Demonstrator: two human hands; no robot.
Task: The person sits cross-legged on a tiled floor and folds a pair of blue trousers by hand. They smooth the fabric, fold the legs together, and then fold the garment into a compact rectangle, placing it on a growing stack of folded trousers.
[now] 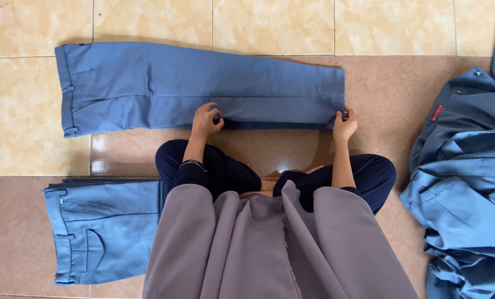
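A pair of blue trousers (pixel 164 83) lies flat on the tiled floor in front of me, waistband at the left, leg hems at the right. My left hand (pixel 206 120) pinches the near edge of the trousers around the middle of the leg. My right hand (pixel 344 124) grips the near corner of the hem at the right end. I sit cross-legged in dark trousers under a grey garment (pixel 269 243).
A second pair of blue trousers (pixel 100 230) lies folded at my left, partly under my knee. A heap of blue garments (pixel 468 188) is piled at the right. The floor has cream tiles (pixel 269 25) and brown tiles (pixel 402 94).
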